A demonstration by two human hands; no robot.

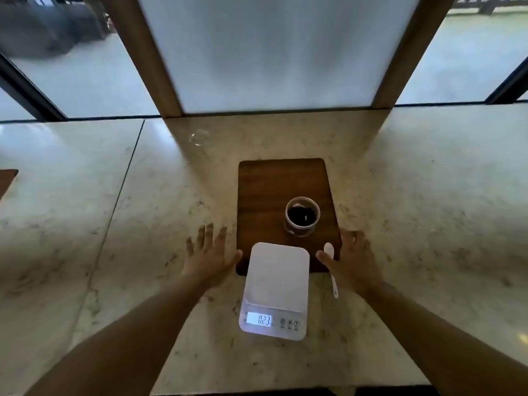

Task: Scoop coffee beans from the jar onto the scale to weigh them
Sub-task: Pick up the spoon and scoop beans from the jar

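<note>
One white digital scale (275, 284), one clear jar (302, 217) of dark coffee beans, one white scoop (331, 267) and one dark wooden board (283, 190) are sitting on a pale marble bench (114, 224) as a person is reaching forward with two bare hands. The jar is standing upright and uncovered on the right half of the board, just beyond the scale. The scale is lying partly over the board's near edge, its weighing plate bare and its lit display showing digits that look like 0.23, though blur is making them hard to read. The scoop is lying just right of the scale, its bowl on the board's near right corner and its handle trailing toward the person across the marble.

The left hand (207, 252) is spreading open, palm down, fingers fanned, just left of the board, its thumb reaching toward the scale's far left corner. The right hand (350, 258) is also opening flat and gripping nothing, its thumb lying right beside the scoop's bowl; whether it is touching is unclear. Both forearms are extending from the lower corners, flanking the scale. A small clear round object (199, 137) is resting farther back on the bench, before a frosted panel (271, 50).
</note>
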